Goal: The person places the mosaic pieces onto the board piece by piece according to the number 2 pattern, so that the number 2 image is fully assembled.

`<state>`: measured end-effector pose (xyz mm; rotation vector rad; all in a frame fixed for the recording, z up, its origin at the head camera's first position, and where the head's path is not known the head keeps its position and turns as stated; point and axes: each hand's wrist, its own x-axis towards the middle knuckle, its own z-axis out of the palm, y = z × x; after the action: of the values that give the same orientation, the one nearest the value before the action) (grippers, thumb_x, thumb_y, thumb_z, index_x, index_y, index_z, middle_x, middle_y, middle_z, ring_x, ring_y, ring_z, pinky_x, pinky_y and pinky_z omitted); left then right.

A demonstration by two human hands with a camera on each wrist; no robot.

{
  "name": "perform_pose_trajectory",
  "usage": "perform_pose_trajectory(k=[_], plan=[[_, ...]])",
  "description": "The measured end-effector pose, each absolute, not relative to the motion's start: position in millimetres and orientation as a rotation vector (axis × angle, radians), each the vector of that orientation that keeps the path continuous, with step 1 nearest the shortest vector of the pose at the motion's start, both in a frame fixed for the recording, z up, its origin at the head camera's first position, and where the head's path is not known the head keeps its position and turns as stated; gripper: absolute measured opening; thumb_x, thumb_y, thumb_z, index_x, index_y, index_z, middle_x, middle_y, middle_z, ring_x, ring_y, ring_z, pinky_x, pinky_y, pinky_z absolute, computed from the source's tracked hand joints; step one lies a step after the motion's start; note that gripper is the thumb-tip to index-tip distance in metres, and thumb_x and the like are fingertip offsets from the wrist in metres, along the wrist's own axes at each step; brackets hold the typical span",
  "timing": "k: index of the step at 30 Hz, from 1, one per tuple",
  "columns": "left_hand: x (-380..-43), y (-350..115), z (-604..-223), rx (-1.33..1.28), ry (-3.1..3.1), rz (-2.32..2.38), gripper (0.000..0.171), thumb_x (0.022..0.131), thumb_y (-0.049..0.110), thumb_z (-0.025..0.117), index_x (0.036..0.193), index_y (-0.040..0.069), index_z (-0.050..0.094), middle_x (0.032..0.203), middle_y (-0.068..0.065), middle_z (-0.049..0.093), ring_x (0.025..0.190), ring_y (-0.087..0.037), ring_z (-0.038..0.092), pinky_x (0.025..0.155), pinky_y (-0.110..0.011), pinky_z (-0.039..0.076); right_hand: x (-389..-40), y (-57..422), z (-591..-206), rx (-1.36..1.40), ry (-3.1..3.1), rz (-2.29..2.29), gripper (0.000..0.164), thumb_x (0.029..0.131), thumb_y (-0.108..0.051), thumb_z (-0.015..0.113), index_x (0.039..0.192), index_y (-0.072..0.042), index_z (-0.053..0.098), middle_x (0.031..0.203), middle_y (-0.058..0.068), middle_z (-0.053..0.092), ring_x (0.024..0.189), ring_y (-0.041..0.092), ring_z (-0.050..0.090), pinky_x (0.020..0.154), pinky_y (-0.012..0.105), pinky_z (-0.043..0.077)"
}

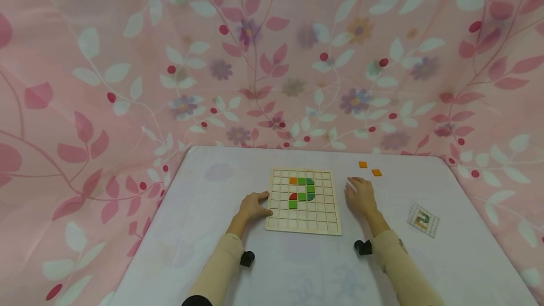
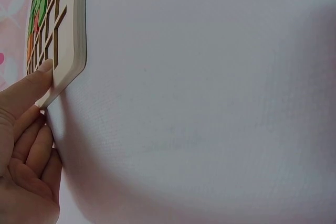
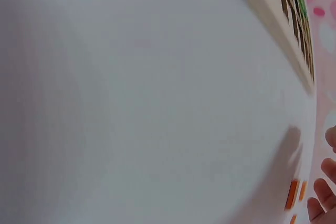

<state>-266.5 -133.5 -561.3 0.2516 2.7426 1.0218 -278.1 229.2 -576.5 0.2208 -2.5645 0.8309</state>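
A square wooden grid board [image 1: 306, 227] lies on the table between my hands, with green, orange and red tiles [image 1: 302, 196] forming a hooked line in its cells. My left hand [image 1: 253, 207] holds the board's left edge; in the left wrist view its thumb [image 2: 31, 87] lies over the rim, the other fingers curled beside it. To the right of the board is my right hand [image 1: 361, 196], fingers loosely bent and apart, no piece visible in it. Beyond it lie two orange square tiles [image 1: 377, 172]. Only fingertips [image 3: 326, 195] show in the right wrist view, near orange pieces [image 3: 292, 194].
A small card [image 1: 423, 220] printed with a grid and a coloured pattern lies on the right side of the white-covered table [image 1: 306, 268]. A pink floral cloth [image 1: 272, 60] hangs behind the table. Black wrist cameras [image 1: 363, 247] sit by both cuffs.
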Motion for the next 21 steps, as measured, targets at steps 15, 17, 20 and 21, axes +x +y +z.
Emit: perform_pose_trajectory(k=[15,17,20,21], plan=[[-265,-135,-557,0.237,2.721,1.058,0.069,0.067,0.019,0.084,0.129,0.005,0.057,0.135,-0.008,0.054,0.128,-0.034,0.044,0.105,-0.047,0.037,-322,271,-560,0.054,-3.071,0.577,0.044,0.091,-0.011,0.039,0.132,0.004,0.045,0.137,0.035,0.033,0.117,0.059,0.029,0.09,0.07,0.029],[-265,-134,-557,0.238,2.717,1.057,0.069,0.067,0.019,0.084,0.129,0.006,0.057,0.135,-0.007,0.054,0.128,-0.033,0.044,0.105,-0.046,0.036,-330,272,-555,0.052,-3.163,0.575,0.046,0.091,-0.012,0.04,0.134,0.004,0.042,0.14,0.036,0.027,0.118,0.06,0.026,0.09,0.07,0.026],[-266,-134,-558,0.244,2.719,1.056,0.069,0.067,0.019,0.084,0.129,0.006,0.057,0.135,-0.006,0.054,0.128,-0.033,0.044,0.105,-0.046,0.036,-338,274,-549,0.05,-3.258,0.542,0.05,0.091,-0.014,0.042,0.137,0.003,0.036,0.143,0.036,0.019,0.12,0.061,0.021,0.091,0.072,0.023],[-266,-134,-559,0.238,2.716,1.059,0.069,0.067,0.019,0.084,0.129,0.007,0.057,0.135,-0.006,0.054,0.128,-0.033,0.044,0.105,-0.046,0.036,-340,275,-548,0.051,-3.279,0.537,0.051,0.091,-0.014,0.042,0.139,0.003,0.034,0.144,0.036,0.018,0.122,0.061,0.02,0.092,0.073,0.022]])
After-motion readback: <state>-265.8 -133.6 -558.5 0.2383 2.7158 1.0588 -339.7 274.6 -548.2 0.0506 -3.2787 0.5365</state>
